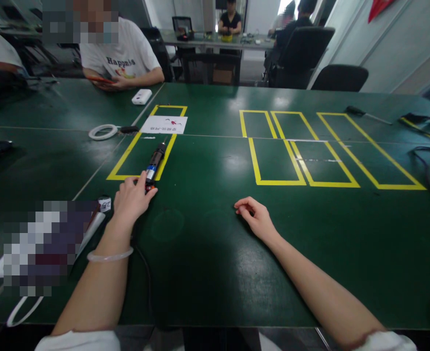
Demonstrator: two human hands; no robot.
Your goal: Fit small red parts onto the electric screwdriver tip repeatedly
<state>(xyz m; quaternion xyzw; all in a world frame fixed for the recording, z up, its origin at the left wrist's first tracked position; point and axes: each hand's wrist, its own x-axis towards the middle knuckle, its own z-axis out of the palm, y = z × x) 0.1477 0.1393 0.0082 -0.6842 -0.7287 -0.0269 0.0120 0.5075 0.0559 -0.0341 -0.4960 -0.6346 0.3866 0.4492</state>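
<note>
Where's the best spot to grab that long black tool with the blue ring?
The tool lies flat on the table, thin tip pointing away. Grip its thick body beside the blue ring, coming from above at the near end, where the left hand touches it.

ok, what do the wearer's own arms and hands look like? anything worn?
The left hand and right hand are bare: no gloves, no rings visible. A thin clear bangle circles the left wrist. Forearms are uncovered; a white left sleeve and right sleeve show at the bottom edge.
</note>
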